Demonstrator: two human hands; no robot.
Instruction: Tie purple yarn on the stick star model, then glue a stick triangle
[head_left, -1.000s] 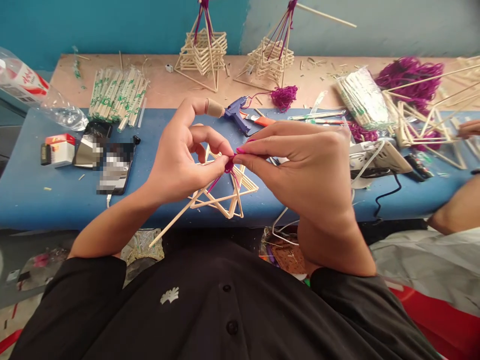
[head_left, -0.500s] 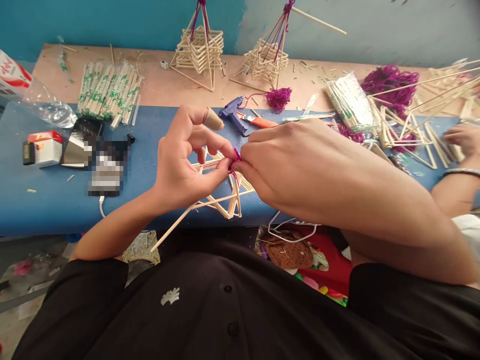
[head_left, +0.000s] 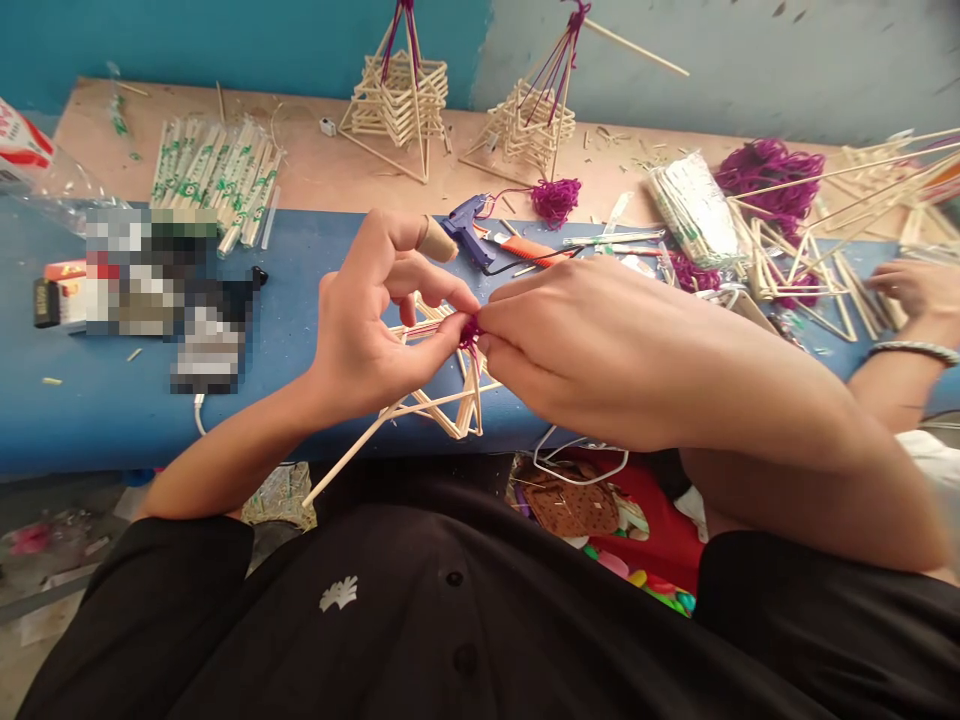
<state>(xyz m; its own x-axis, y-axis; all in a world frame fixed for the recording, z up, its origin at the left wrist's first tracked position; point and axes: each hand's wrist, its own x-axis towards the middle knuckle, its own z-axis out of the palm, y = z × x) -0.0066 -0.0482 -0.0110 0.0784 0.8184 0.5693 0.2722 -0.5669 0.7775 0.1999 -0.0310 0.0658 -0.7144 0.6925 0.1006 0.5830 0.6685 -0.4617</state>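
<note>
Where the thin sticks cross, pinched shut from both sides. Left hand (head_left: 360, 330) closed on the stick star (head_left: 457, 405), thumb under and a finger on top, right at the corner with the purple yarn (head_left: 470, 333). Looks held that way so the corner cannot slip or spin. Pointing finger lifted up and away, wearing a little tan finger cap (head_left: 435, 240), maybe to guard it from hot glue.

Right hand (head_left: 592, 350) closed too, fingertips nipped tight on the purple yarn, touching the left fingertips. Not clear if the yarn is a knot or a loop; too small and hidden by fingers.

Stick star held up in the air just over the near edge of the blue table (head_left: 97, 420), close to the body, likely so both hands can get all around it. One long stick (head_left: 349, 465) poking down and left from it, toward the lap.

Just behind the hands, a blue glue gun (head_left: 466, 225) lying on the table, near enough to grab. Farther back, packs of sticks (head_left: 214, 180), two stick towers (head_left: 401, 90) with purple strings, and a small yarn ball (head_left: 556, 197). Far right, another person's hand (head_left: 911, 285) resting among more stick shapes.
</note>
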